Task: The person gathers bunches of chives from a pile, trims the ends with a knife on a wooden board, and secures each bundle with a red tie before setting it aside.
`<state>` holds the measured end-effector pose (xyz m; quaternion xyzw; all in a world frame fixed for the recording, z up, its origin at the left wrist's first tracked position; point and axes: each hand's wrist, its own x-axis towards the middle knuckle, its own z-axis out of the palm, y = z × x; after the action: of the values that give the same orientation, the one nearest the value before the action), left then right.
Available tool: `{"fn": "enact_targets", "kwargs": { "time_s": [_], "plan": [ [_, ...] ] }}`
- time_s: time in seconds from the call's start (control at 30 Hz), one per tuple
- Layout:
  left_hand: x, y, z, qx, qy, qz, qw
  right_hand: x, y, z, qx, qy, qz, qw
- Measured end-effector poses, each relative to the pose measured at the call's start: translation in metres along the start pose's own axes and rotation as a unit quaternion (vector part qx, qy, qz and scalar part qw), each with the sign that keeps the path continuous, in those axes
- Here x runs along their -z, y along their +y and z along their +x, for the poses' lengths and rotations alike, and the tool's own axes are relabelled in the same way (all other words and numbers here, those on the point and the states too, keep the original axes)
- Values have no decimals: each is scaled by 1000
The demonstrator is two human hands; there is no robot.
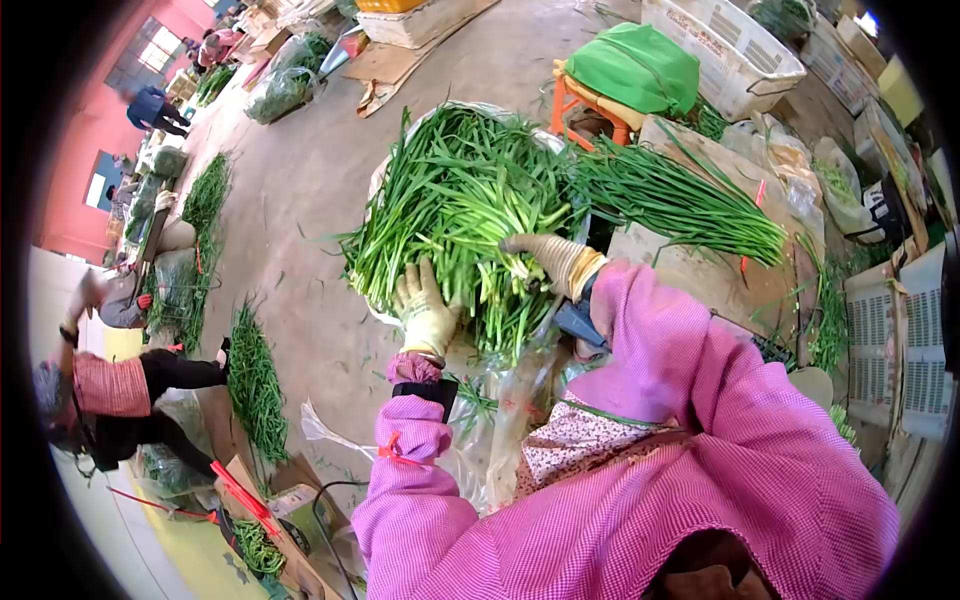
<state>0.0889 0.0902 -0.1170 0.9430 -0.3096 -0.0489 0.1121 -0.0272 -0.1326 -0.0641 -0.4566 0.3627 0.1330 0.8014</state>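
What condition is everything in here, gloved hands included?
Heap of greens: loose, piled
Left hand: gloved, fingers spread on the heap
Right hand: gloved, over the heap's right side
Laid-out greens: roughly aligned
Green cover: draped, rumpled
White crate: open-topped
Red ribbon: tied around the left sleeve

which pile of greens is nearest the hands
The big central heap: left hand at its near edge, right hand over it. The bundle to its right and the floor piles at left lie farther away.
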Motion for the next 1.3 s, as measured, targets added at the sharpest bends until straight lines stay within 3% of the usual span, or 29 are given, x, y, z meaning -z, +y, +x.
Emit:
{"fn": "enact_targets", "kwargs": {
  "time_s": [0.1,0.17,0.2,0.23,0.3,0.33,0.37,0.4,0.43,0.47,0.5,0.57,0.63,0.67,0.7,0.77,0.8,0.83,0.9,0.97,1.03,1.13,1.17,1.23,1.27,1.3],
  "plan": [
    [23,18,-17,10,43,36,998,4,-6,-6,9,129,-91,987],
    [61,53,-29,-39,228,33,972,-1,-11,-24,7,86,-48,995],
    [72,64,-31,-81,243,-8,966,-3,-11,-30,3,41,-6,999],
    [72,73,-32,-102,206,-47,972,1,-6,-21,2,41,-7,999],
    [59,89,-37,-50,32,-28,998,11,9,8,-26,-64,74,995],
    [47,88,-36,-30,-12,-115,993,12,10,12,-58,-35,56,996],
    [31,84,-35,-11,-55,-201,978,12,17,13,-7,-86,86,993],
    [14,81,-34,9,-64,-263,963,8,22,6,25,-84,71,994],
    [10,92,-38,0,0,-185,983,4,23,2,59,-81,55,993],
    [6,102,-39,2,-14,-176,984,7,30,17,66,-14,-39,997],
    [5,109,-42,5,-30,-167,986,-4,16,-11,30,9,-38,999],
    [9,115,-43,8,-45,-165,985,-3,7,-12,34,-56,-89,994],
    [12,119,-41,-20,-16,-106,994,7,13,13,34,-59,-113,991],
    [8,113,-41,-74,17,-78,994,13,18,26,32,-63,-139,988],
    [21,113,-37,-76,19,-78,994,8,13,14,34,-63,-139,988],
    [65,118,-29,-45,-44,-47,997,-7,2,-25,18,30,-46,998],
    [77,115,-29,-43,75,-108,990,-1,11,-10,7,-15,26,1000],
    [79,99,-20,-58,106,-109,987,-1,7,-13,-59,-7,18,998],
    [54,70,-5,-104,211,32,971,-8,-1,-36,2,-24,69,997],
    [42,63,5,-3,39,85,996,2,16,9,34,-29,78,996],
    [33,65,4,67,-57,35,996,0,12,9,6,-59,128,990],
    [21,68,-5,35,8,86,996,-9,3,-17,-10,-15,126,992],
    [17,71,-5,57,-22,108,992,-3,14,4,-14,-70,150,986],
    [26,82,-8,68,-62,143,985,-15,13,-13,-15,-6,59,998],
    [12,80,-5,76,-57,160,982,-14,31,11,6,9,-1,1000],
    [13,85,-3,85,-113,166,976,-12,47,33,28,25,-61,997]
  ]
}}
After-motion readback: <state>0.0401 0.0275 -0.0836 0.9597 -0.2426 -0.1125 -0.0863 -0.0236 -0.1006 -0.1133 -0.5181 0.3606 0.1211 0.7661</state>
